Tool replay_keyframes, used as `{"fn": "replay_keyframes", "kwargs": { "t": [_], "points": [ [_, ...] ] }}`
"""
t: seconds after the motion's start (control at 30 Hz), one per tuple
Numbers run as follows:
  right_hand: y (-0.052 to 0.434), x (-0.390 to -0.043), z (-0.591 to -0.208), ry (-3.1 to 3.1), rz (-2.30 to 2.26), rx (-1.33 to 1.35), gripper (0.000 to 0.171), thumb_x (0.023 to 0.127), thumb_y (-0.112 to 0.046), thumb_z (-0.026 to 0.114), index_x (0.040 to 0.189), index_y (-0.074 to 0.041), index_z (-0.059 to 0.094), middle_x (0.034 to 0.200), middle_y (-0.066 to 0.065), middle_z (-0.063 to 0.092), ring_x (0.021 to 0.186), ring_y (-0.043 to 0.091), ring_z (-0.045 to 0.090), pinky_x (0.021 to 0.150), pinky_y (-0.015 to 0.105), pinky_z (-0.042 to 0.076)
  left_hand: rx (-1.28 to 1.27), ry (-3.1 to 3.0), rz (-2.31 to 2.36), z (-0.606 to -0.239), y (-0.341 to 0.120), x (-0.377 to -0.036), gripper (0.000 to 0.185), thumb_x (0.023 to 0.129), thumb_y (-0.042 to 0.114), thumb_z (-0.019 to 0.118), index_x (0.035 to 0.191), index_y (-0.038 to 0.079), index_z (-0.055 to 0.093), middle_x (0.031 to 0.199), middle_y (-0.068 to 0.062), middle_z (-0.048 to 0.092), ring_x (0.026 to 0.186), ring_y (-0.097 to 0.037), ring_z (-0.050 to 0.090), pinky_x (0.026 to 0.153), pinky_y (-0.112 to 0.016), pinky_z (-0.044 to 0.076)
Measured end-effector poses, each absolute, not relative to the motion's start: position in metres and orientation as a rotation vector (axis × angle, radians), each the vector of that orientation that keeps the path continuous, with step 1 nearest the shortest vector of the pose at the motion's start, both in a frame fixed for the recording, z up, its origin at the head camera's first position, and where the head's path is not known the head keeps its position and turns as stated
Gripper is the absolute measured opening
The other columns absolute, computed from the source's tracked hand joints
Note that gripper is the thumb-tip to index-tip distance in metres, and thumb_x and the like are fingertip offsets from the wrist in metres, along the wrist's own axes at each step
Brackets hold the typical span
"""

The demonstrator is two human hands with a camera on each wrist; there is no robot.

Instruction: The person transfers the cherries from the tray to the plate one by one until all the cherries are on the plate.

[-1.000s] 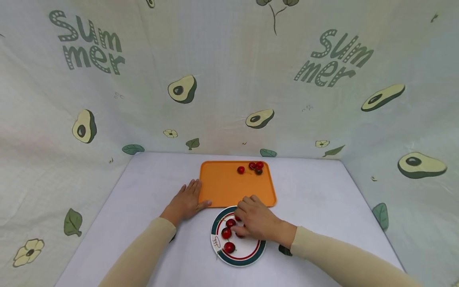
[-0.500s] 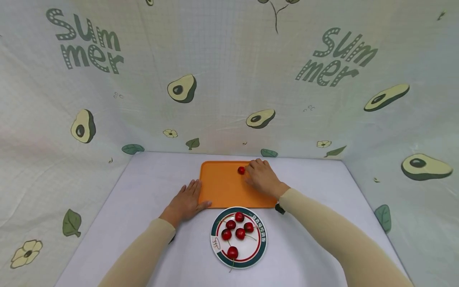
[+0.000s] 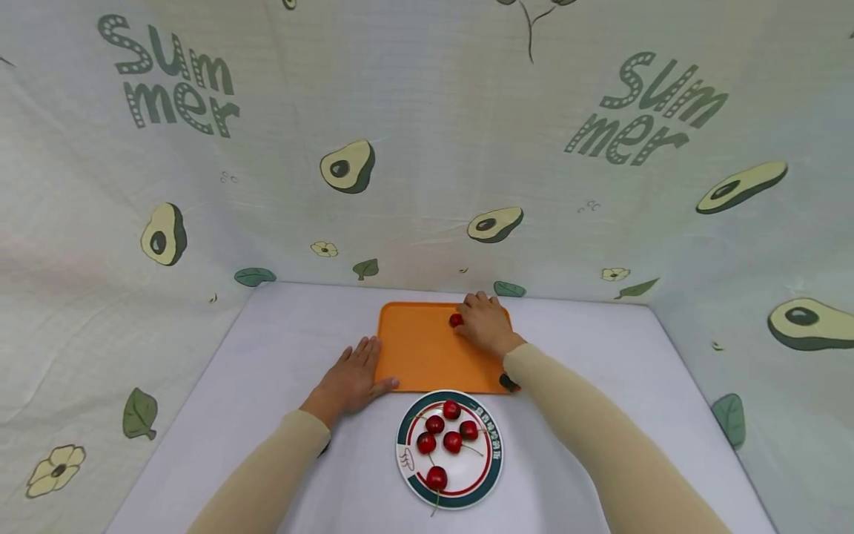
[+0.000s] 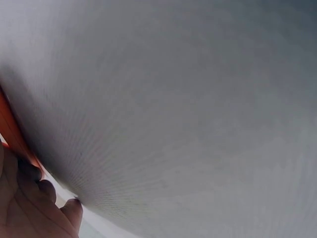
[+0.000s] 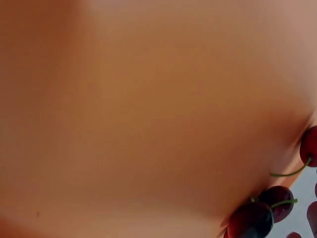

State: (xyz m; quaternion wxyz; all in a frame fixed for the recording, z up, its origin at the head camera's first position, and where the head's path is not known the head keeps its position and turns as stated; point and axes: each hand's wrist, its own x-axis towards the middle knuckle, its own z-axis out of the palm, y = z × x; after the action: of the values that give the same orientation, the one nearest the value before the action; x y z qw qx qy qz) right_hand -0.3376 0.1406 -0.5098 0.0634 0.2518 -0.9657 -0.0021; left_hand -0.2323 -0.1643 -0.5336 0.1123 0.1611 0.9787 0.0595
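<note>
Cherries [image 5: 261, 216] under right hand [image 3: 485, 325], fingers' state unclear; left hand [image 3: 351, 379] flat; backdrop [image 3: 173, 93] reads "Summer".

A pale grey-white table [image 3: 280, 356] fills the lower middle of the head view, bounded at the back and both sides by hanging cloth. Near the centre lies a flat orange rectangular plastic tray [image 3: 420, 356]. Just below it, near the bottom centre, sits a round white plate with a dark green and red rim [image 3: 408, 463], its edge close to the tray's near edge.
</note>
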Motion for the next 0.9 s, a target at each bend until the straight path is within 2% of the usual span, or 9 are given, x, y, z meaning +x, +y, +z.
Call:
{"fn": "replay_keyframes", "kwargs": {
  "t": [0.4,0.9],
  "points": [
    [0.144,-0.333,-0.516,-2.939,-0.006,0.708,0.039,0.1,-0.039,0.074,0.119,-0.005,0.073,0.113,0.012,0.066,0.106,0.032,0.053,0.093,0.049,0.048,0.482,2.88,0.166,-0.531,-0.16,-0.231,0.101,0.103,0.073,0.043,0.167,-0.002,0.019,0.174,-0.019,0.024,0.163,-0.035,0.02,0.132,-0.054,0.019],
    [0.142,-0.325,-0.508,-2.831,-0.01,0.791,0.043,0.099,-0.043,0.069,0.114,-0.003,0.065,0.102,0.011,0.06,0.101,0.031,0.052,0.09,0.045,0.046,0.457,2.88,0.151,-0.531,-0.162,-0.231,0.102,0.102,0.074,0.042,0.167,-0.001,0.019,0.174,-0.018,0.024,0.163,-0.035,0.02,0.132,-0.054,0.02]
  ]
}}
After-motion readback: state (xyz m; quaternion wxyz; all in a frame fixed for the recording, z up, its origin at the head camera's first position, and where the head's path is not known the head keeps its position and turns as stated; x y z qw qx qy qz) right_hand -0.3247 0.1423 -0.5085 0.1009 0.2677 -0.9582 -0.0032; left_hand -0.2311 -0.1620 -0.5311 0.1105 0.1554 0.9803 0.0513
